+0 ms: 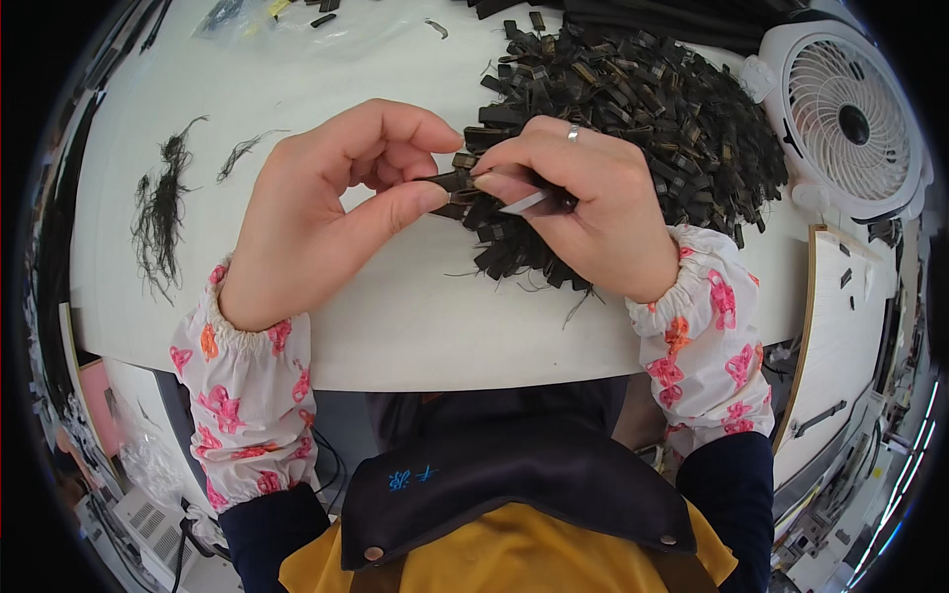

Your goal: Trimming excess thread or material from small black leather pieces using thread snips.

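Observation:
My left hand (326, 198) pinches a short black fabric strip (453, 182) between thumb and fingertips. At the strip's other end, the thumb and forefinger of my right hand (588, 193) press close together. A small tool with a pointed silver blade (526, 203) is tucked in my right palm; its dark rear part is mostly covered, so its exact kind is hard to make out. Just beyond and beside my right hand rises a large heap of similar black strips (643, 109), many with loose thread ends.
Loose black threads (163, 212) lie on the white table (445, 336) at the left. A white fan (850, 119) stands at the right, beside the heap. Clear plastic (237, 18) lies at the far left edge, and a pale board (830, 306) leans at the right.

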`<state>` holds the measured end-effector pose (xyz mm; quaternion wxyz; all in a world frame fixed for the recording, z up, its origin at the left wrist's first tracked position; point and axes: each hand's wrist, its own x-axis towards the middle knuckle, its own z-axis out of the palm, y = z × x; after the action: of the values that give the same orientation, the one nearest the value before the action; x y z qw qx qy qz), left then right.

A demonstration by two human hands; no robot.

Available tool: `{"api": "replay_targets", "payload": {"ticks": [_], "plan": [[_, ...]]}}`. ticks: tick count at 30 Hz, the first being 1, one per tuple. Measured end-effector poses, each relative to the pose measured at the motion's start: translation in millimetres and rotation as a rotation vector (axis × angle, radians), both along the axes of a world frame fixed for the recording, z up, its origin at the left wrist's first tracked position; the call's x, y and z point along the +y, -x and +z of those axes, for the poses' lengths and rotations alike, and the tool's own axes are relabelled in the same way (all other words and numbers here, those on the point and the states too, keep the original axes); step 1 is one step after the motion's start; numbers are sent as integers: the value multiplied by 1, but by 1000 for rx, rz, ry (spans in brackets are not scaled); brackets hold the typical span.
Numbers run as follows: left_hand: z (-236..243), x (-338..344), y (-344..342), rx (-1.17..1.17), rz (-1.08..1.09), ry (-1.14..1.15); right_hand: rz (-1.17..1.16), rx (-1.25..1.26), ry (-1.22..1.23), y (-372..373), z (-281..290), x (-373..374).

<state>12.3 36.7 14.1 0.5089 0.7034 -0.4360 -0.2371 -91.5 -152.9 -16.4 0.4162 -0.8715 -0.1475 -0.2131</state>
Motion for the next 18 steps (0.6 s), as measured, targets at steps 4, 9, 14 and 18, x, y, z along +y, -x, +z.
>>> {"api": "replay_targets", "payload": {"ticks": [4, 9, 14, 18], "plan": [[-3, -2, -6, -123, -104, -205, -98, -27, 53, 1, 1, -2], [-7, -4, -4, 1, 65, -26, -148, -113, 15, 0, -1, 0], [-20, -23, 9, 164, 272, 285, -186, -190, 103, -6, -15, 12], [-23, -33, 4, 420, 241, 288, -248, -241, 275, -9, -18, 6]]}}
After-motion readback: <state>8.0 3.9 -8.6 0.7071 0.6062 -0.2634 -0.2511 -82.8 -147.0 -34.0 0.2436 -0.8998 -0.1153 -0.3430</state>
